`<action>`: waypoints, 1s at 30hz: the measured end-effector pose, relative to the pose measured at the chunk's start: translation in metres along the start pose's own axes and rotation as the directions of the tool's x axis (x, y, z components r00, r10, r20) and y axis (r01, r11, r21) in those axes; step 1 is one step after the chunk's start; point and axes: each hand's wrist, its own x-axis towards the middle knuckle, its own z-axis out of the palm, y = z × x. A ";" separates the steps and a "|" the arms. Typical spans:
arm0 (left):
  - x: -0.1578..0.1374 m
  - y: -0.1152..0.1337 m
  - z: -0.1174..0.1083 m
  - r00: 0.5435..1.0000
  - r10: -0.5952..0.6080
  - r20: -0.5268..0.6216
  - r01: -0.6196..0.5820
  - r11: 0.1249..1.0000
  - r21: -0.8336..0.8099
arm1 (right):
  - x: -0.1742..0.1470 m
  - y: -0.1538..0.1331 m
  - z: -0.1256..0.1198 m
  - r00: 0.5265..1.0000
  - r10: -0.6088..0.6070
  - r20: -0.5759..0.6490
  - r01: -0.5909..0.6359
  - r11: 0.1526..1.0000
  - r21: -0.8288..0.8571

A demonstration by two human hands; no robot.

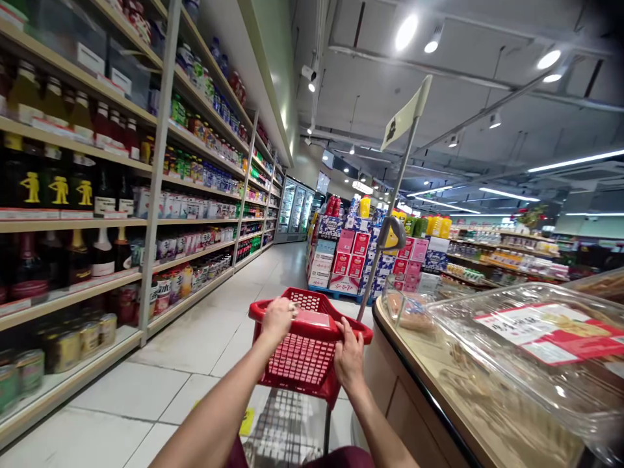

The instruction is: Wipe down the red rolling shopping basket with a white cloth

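Note:
A red plastic shopping cart (299,357) stands right in front of me, its basket a grid of small holes. My left hand (279,320) is closed around the left part of the cart's handle (314,319). On the right part of that bar, my right hand (350,354) grips with its fingers curled over the top. A metal pole with a small flag (405,117) rises just beyond the right side of the cart. Through the mesh I cannot make out anything lying in the basket.
Shelves of bottles (56,182) and cans run along the left. Stacked drink cartons (351,253) stand ahead on the right. A wooden counter (414,403) with clear plastic food boxes (541,344) borders the cart's right side. A tiled aisle (205,331) leads toward glass-door fridges (295,205).

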 end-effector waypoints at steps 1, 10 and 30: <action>0.000 -0.004 0.000 1.000 -0.010 -0.009 0.011 1.000 0.002 | 0.003 -0.002 -0.001 1.000 0.017 -0.007 -0.017 1.000 0.000; -0.009 -0.001 0.015 0.985 0.167 -0.030 -0.169 0.984 -0.063 | 0.010 0.008 -0.002 1.000 -0.025 0.015 0.024 0.999 0.040; -0.008 0.001 0.022 0.970 0.239 -0.035 -0.242 0.966 -0.091 | 0.012 -0.010 0.015 1.000 0.017 0.004 -0.017 1.000 0.012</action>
